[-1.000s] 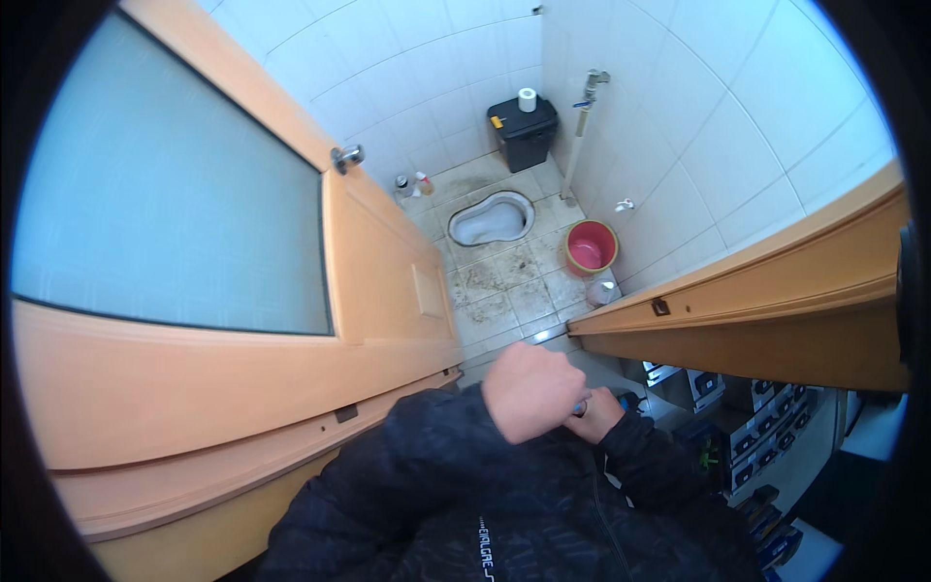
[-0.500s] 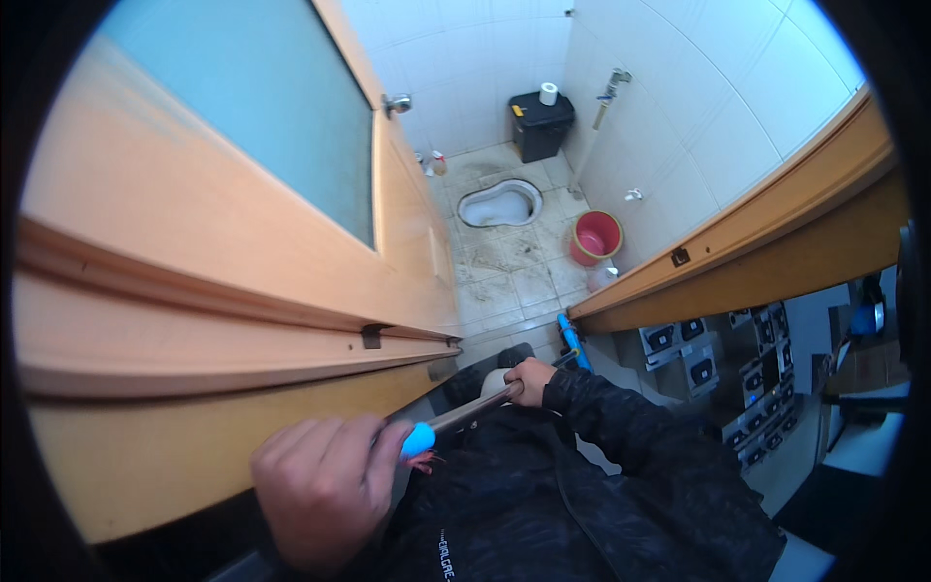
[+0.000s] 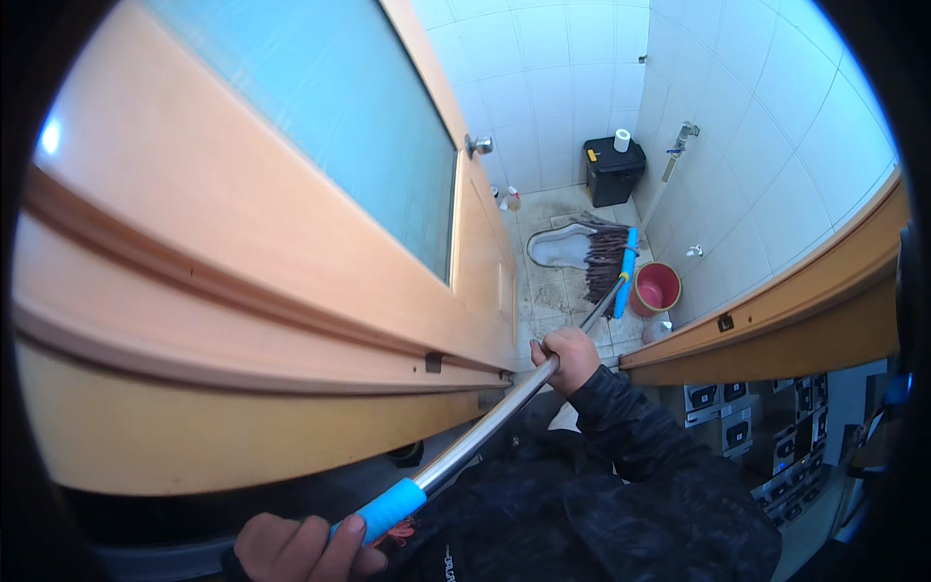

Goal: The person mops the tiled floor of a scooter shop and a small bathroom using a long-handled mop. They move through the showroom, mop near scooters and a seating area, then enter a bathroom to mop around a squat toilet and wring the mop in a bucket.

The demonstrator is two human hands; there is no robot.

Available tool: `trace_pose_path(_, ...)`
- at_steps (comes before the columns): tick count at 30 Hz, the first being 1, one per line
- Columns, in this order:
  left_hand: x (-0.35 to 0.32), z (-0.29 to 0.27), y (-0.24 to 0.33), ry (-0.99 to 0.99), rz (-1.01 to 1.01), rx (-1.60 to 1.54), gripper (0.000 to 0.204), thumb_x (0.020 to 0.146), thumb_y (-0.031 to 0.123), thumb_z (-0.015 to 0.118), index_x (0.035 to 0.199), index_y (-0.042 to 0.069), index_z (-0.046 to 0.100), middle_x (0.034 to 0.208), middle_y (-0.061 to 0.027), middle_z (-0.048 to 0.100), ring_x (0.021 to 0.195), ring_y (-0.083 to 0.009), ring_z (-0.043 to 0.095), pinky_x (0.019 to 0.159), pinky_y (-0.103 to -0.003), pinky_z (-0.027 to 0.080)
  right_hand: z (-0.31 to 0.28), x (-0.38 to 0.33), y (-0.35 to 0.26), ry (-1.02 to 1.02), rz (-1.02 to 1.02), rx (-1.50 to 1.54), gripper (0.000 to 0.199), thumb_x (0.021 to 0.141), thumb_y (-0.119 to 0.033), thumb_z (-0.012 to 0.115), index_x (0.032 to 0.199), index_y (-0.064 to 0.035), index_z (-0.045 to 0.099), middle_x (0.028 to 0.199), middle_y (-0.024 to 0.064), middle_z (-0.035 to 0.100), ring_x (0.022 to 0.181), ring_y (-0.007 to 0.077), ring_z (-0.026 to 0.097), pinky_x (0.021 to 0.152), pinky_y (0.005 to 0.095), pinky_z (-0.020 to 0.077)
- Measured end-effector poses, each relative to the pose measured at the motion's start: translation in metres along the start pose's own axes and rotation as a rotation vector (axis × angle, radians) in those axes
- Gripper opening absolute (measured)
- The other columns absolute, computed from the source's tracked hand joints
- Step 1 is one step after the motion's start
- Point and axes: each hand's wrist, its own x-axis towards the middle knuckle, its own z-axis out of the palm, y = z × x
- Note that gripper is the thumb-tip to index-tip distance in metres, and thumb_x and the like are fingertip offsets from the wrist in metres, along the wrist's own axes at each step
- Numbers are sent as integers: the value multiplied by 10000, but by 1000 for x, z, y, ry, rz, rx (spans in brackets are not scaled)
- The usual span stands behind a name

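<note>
A mop (image 3: 485,427) with a silver pole, a blue end grip and a blue head reaches from my body through the doorway. My left hand (image 3: 308,549) is closed around the blue grip at the pole's near end. Farther along, my right hand (image 3: 570,357) wraps the metal pole. The mop's dark strands (image 3: 609,257) spread out beside the squat toilet (image 3: 561,250) and cover its right end. Just right of the mop head stands a red bucket (image 3: 657,288).
A wooden door (image 3: 485,228) with frosted glass stands open at the left; the door frame (image 3: 766,320) is at the right. A black bin (image 3: 613,175) bearing a paper roll (image 3: 622,141) stands in the back corner. A spray bottle (image 3: 511,199) sits by the far wall. A pipe (image 3: 671,165) runs down the right wall.
The mop has swung forward into the toilet room, its head now by the squat toilet. My right hand has moved forward with the pole; my left hand is lower. The view has shifted too.
</note>
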Motion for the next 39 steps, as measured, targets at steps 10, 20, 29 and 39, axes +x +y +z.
trace_pose_path(10, 51, 70, -7, 125, -74, 47, 293, 996, 265, 652, 1017, -15, 732, 799, -160, 673, 558, -243, 603, 448, -352, 429, -58, 54, 89, 75, -42, -65, 277, 809, -105, 721, 657, -69, 493, 657, 105, 547, 667, 330, 554, 675, 437, 446)
trace_pose_path(20, 48, 146, 5, -46, -369, 7, 226, 998, 198, 591, 963, -5, 684, 815, -165, 638, 606, -300, 563, 530, -381, 408, -48, 49, 153, 60, -13, -56, 273, 795, -71, 730, 670, -68, 487, 671, 106, 528, 674, 324, 544, 696, 426, 443)
trace_pose_path(29, 105, 130, -40, 1032, -269, 428, 264, 1020, 247, 597, 952, 2, 669, 765, -119, 628, 575, -213, 567, 538, -381, 464, -56, 104, 92, 41, -161, 82, 199, 747, -71, 731, 699, -98, 539, 641, 63, 552, 628, 288, 576, 624, 396, 434)
trace_pose_path(39, 132, 176, -20, 948, -451, -1487, 380, 1004, 387, 608, 763, 136, 455, 590, -8, 460, 540, -137, 454, 643, -338, 414, 14, 126, 84, -277, -218, 232, 213, 650, -55, 695, 824, -116, 589, 744, 81, 606, 745, 333, 624, 671, 452, 487)
